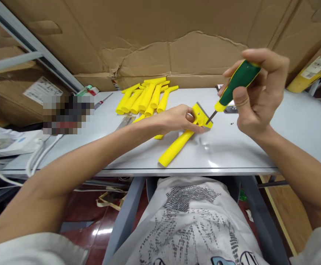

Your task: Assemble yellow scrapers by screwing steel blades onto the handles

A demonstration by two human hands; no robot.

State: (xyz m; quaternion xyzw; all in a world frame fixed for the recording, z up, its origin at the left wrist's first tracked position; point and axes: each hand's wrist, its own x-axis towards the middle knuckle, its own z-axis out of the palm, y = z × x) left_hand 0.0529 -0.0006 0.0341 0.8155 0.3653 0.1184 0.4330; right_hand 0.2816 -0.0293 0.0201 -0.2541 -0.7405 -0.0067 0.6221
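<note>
Near the middle of the white table, my left hand [182, 118] holds a yellow scraper [176, 148] by its head, fingers closed round it. The scraper's handle points down-left toward the table's front edge, and a thin dark strip runs along the end of its head. In my right hand [262, 88] is a green and yellow screwdriver [239, 85], gripped by its handle. The screwdriver tilts down-left and its tip meets the scraper head, near the right end. Behind my left hand lies a pile of several yellow handles [147, 97].
Cardboard [177, 55] stands behind the table [138, 158]. A red-handled screwdriver [99, 104] lies at the back left, near white cables [40, 156]. Small dark bits [231, 123] and a dark flat object [230, 109] are below the screwdriver handle. A yellow tube-like object [309, 71] leans at right.
</note>
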